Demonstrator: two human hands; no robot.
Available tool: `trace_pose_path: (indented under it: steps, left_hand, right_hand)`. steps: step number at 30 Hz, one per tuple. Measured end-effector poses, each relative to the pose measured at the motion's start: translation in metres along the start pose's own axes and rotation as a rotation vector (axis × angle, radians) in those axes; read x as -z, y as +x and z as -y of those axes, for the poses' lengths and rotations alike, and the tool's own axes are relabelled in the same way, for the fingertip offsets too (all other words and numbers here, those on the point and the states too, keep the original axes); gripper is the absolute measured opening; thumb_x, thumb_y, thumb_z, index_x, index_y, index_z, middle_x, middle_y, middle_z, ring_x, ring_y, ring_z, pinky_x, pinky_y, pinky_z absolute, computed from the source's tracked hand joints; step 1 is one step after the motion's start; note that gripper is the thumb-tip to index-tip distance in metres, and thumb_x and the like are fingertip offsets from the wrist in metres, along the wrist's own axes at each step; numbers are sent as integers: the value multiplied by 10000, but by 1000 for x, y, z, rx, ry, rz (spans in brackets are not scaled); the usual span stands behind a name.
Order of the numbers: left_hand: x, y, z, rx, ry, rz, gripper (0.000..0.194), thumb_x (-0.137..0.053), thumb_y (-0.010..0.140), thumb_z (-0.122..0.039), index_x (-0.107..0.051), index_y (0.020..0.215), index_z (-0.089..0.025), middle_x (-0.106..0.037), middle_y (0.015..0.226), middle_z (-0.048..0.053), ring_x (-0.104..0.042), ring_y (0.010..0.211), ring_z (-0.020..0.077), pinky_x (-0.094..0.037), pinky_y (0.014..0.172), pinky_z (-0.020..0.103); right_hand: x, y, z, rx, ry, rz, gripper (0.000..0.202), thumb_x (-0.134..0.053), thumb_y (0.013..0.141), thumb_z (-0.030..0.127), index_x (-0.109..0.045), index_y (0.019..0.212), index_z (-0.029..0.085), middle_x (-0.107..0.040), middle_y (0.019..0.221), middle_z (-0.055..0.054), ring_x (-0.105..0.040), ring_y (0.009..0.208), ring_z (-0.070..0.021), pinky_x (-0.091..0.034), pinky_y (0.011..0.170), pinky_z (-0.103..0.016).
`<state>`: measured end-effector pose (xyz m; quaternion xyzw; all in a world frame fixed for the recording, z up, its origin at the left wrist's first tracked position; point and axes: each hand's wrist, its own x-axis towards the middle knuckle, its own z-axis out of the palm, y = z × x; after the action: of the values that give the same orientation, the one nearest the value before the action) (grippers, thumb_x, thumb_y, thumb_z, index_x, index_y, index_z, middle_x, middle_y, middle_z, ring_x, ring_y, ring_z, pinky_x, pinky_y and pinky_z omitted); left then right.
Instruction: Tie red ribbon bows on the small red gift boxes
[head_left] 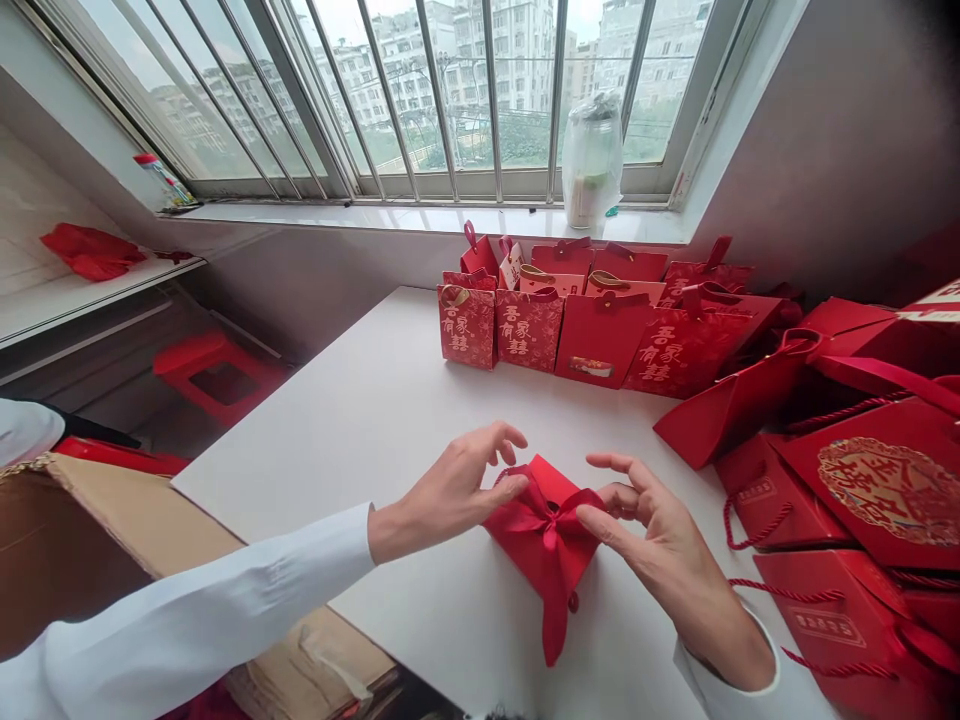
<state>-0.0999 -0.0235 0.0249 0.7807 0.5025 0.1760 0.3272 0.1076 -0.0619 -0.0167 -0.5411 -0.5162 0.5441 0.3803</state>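
Note:
On the white table lies a small red box (541,552) tied with a shiny red ribbon bow (551,522), one ribbon tail hanging toward the camera. My left hand (457,487) is at the box's left side, fingers apart and curved, its thumb over the bow's left loop. At the right side, my right hand (651,530) has its fingers spread, with the thumb by the right loop. Neither hand is wrapped round the box. Whether the thumbs touch the ribbon is hard to tell.
Red gift bags (529,328) stand in rows at the table's back. Larger red bags with rope handles (825,600) are piled along the right. An open cardboard box (135,510) is at the left, and a red stool (217,370) stands beyond the white table (337,400).

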Motion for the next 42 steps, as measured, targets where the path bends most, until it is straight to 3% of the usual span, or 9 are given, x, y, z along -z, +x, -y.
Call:
trace_pose_path:
  steps: [3,6,9,14,18,26,31,36,42]
  left_hand:
    - [4,1,4,35,-72,76,151,-498,868,-272,-563,983,-198,-589,785,-22,-542,736,115,-411,683,241]
    - [5,1,2,55,-79,-11,163,-525,852,-253,-556,1007,-214,-600,887,-5,-547,817,133,-413,714,256]
    - [2,0,-5,-55,-11,-64,130,-551,852,-267,-586,965,-216,-579,982,19,-513,916,161,-409,789,286]
    - [-13,0,-13,-149,96,12,173,-600,832,-365,-636,824,-196,-560,912,39,-458,914,194,-404,798,315]
    - [-21,1,-13,-119,105,44,136,-612,824,-333,-647,800,-205,-565,937,40,-441,933,207,-392,825,345]
    - [-19,1,-19,-195,87,14,96,-582,845,-256,-672,844,-224,-547,1008,50,-420,1047,228,-343,909,377]
    - [-20,-3,-26,-142,76,72,219,-487,911,-358,-682,885,-263,-570,1009,36,-408,1052,228,-276,923,418]
    - [-18,-5,-33,-101,86,110,290,-528,863,-473,-697,770,-256,-569,965,37,-397,1046,244,-279,883,410]
    - [-14,-4,-26,-115,-4,64,140,-655,791,-357,-691,752,-227,-583,973,31,-448,1022,217,-346,880,361]
  right_hand:
    - [-3,-2,0,7,-12,-29,442,-613,767,403,-457,1146,238,-637,765,19,-549,767,-194,-368,818,-374]
    - [-5,-5,2,5,2,-33,420,-614,757,385,-466,1121,236,-642,776,17,-563,804,-199,-364,834,-373]
    - [-6,-6,2,-9,32,-22,440,-620,771,419,-456,1137,239,-642,772,19,-580,789,-194,-391,795,-345]
    - [-6,-3,1,-16,-16,-60,432,-533,839,530,-468,1138,225,-628,707,12,-583,687,-185,-409,653,-297]
    - [-6,-3,3,23,-29,-95,423,-600,800,447,-463,1132,222,-631,718,13,-567,729,-189,-423,687,-306]
    - [-1,-6,1,15,157,11,496,-656,737,323,-419,1158,209,-649,791,3,-599,784,-197,-457,746,-342]
    - [-5,-11,7,95,10,-12,458,-619,763,272,-428,1177,235,-613,725,36,-600,728,-169,-459,589,-256]
    - [-9,-20,17,195,-149,-77,468,-600,779,263,-425,1213,245,-623,792,13,-592,703,-160,-450,497,-221]
    - [1,-24,11,295,-244,-123,390,-541,817,214,-462,1191,287,-623,972,-9,-593,880,-181,-445,499,-216]
